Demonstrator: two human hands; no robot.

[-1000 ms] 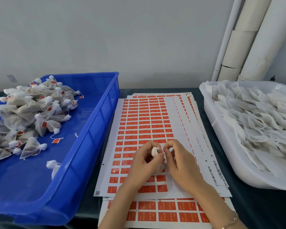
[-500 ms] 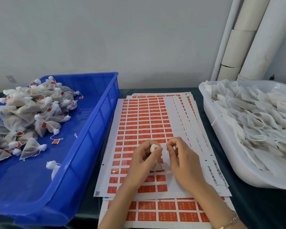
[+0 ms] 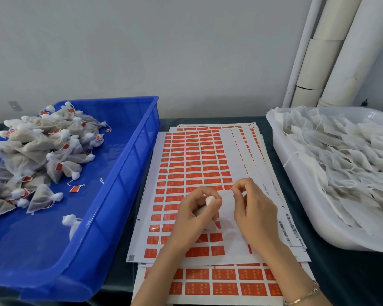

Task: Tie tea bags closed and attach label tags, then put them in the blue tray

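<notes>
My left hand [image 3: 192, 217] grips a small white tea bag [image 3: 209, 200] by its gathered neck, over the sheets of orange label stickers [image 3: 195, 164]. My right hand [image 3: 252, 208] pinches the bag's thin string [image 3: 226, 192] and holds it taut up and to the right. The body of the bag is mostly hidden under my left fingers. The blue tray [image 3: 124, 173] at the left holds a heap of tied, tagged tea bags [image 3: 35, 155].
A white tub [image 3: 296, 195] at the right is full of untied tea bags [image 3: 345, 160]. More sticker sheets [image 3: 226, 283] lie under my forearms. White pipes [image 3: 332, 51] stand at the back right against the wall. The tabletop is dark.
My right hand has drawn away from the left, up and to the right, pulling the string out taut. The left hand keeps hold of the bag.
</notes>
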